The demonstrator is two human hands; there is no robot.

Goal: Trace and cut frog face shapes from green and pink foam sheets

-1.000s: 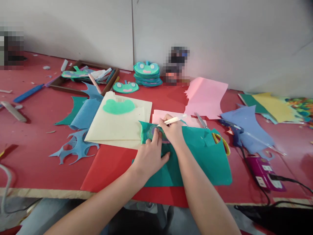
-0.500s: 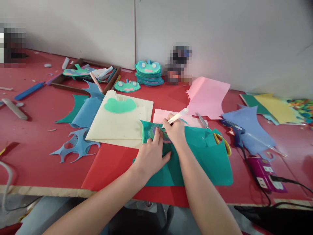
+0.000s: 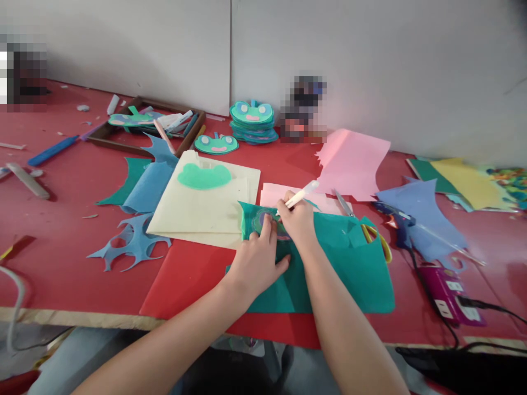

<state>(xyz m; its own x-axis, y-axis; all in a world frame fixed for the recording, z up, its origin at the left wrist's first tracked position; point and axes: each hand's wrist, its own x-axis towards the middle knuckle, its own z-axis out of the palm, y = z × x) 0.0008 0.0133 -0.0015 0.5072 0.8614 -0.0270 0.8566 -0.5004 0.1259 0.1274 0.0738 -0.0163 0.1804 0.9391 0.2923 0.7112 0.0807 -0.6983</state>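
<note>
My right hand point(image 3: 297, 220) is closed round a white pen point(image 3: 302, 194), its tip down at the teal felt point(image 3: 341, 274). My left hand point(image 3: 259, 253) lies flat, fingers stretched, pressing a small shape with a round purple-centred outline point(image 3: 262, 218) against the felt's upper left corner. Most of that shape is hidden under my fingers. Just left of the hands, a green frog-head felt cutout point(image 3: 205, 175) rests on cream felt sheets point(image 3: 197, 214). Yellow-handled scissors point(image 3: 376, 241) lie partly under the teal felt on the right.
Behind stands a stack of felt frog faces point(image 3: 252, 123), with a single frog face point(image 3: 216, 144) beside it. A brown tray point(image 3: 138, 144) holds pens. Pink felt point(image 3: 349, 164), blue scraps point(image 3: 134, 241), a glue gun point(image 3: 397, 219) and a magenta power strip point(image 3: 448, 296) lie around.
The whole view has shifted slightly to the right. Both hands keep nearly the same place on the felt, and the pen tip stays beside the left fingers.
</note>
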